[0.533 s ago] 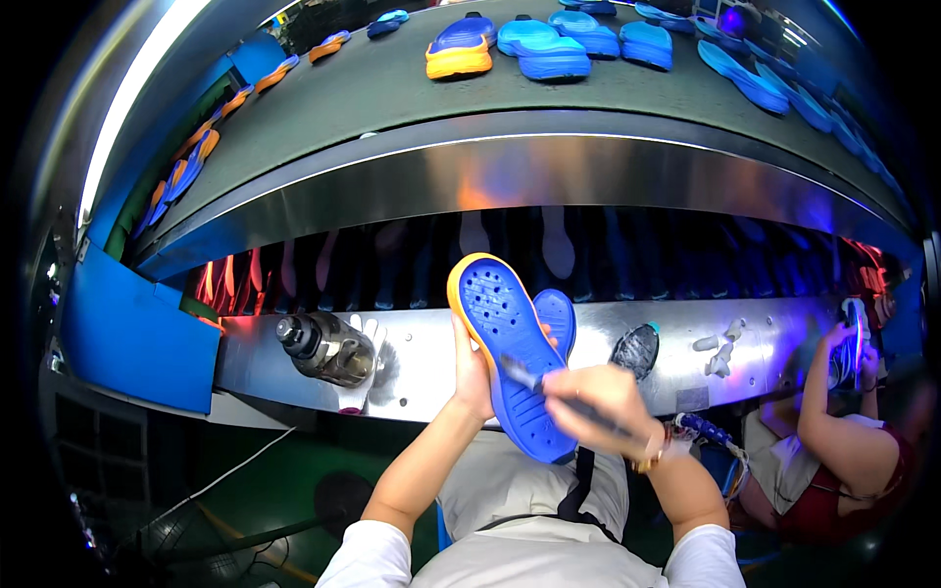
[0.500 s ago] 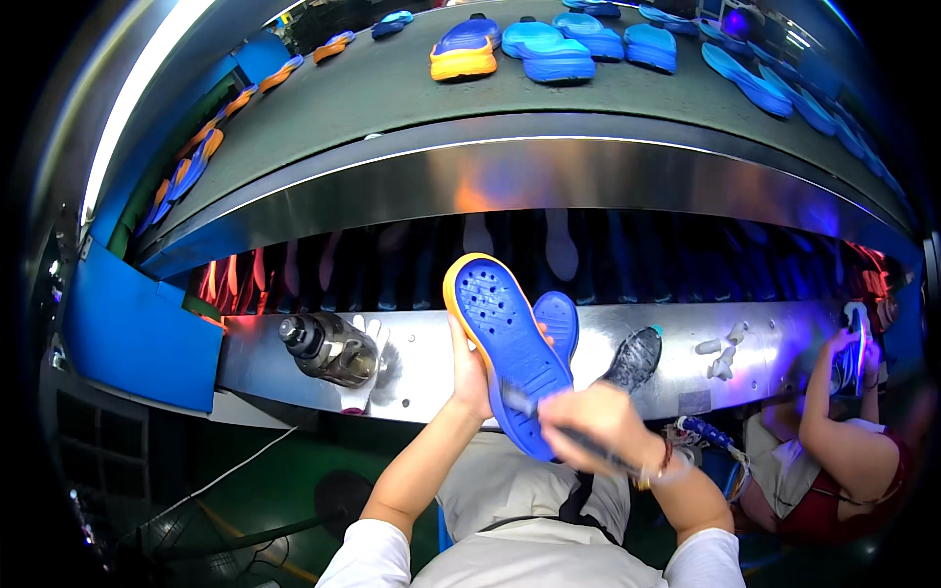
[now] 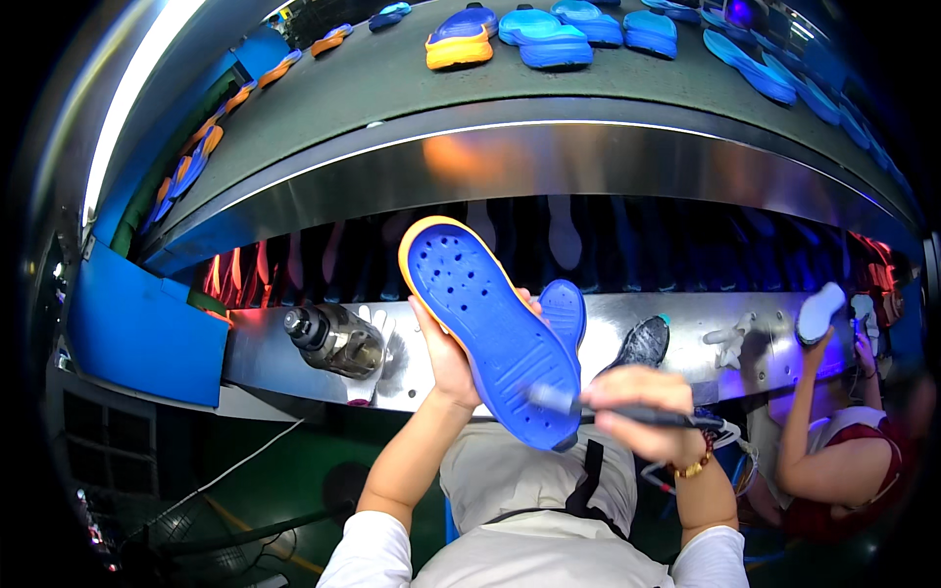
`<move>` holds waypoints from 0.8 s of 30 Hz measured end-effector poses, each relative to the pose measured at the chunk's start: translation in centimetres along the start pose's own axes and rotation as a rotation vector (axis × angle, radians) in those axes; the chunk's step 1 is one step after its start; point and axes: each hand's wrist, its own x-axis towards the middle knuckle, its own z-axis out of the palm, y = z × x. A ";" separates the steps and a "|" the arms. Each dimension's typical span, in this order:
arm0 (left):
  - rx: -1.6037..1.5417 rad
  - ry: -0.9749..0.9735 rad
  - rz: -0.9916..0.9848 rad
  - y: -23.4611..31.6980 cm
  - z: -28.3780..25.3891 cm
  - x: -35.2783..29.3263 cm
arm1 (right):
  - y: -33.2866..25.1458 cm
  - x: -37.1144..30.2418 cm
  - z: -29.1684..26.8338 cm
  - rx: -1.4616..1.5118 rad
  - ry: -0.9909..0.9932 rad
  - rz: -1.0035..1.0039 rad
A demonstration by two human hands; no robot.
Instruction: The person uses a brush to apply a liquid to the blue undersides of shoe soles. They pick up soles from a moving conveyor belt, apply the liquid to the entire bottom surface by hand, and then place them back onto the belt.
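Observation:
My left hand (image 3: pixel 449 365) grips a blue sole with an orange rim (image 3: pixel 480 314) from its left side and from behind. The sole is tilted, its perforated end up and away from me, its ribbed end toward me. In my right hand (image 3: pixel 637 397) is a brush (image 3: pixel 647 416) with a dark handle, blurred by motion. Its pale tip is over the ribbed end; whether it touches is hard to tell. Just behind the sole is a second, smaller-looking blue sole (image 3: pixel 563 312); whether my left fingers touch it cannot be made out.
A metal ledge (image 3: pixel 608 312) carries a dark bottle (image 3: pixel 338 343) on a white glove, a worn black pad (image 3: pixel 642 343) and crumpled pale pieces (image 3: pixel 725 345). Above, a conveyor belt (image 3: pixel 392 78) bears several soles. At right, a co-worker's hand holds a white sole (image 3: pixel 819 312).
The held sole has shifted slightly left and up. My right hand with the brush has moved right and turned. The co-worker now holds up a white sole.

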 end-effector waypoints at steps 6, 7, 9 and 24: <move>0.019 -0.100 -0.031 1.2 0.1 0.4 | 0.3 0.2 -0.5 0.189 -0.312 -0.077; 0.020 -0.086 -0.034 1.4 1.3 0.5 | 1.0 -0.1 -0.8 0.311 -0.227 -0.014; 0.015 -0.083 -0.037 1.8 2.1 1.0 | 2.0 -0.6 -0.6 0.527 -0.034 0.209; -0.016 -0.118 0.029 -1.3 1.8 0.4 | -0.8 1.2 0.8 0.166 -0.044 0.014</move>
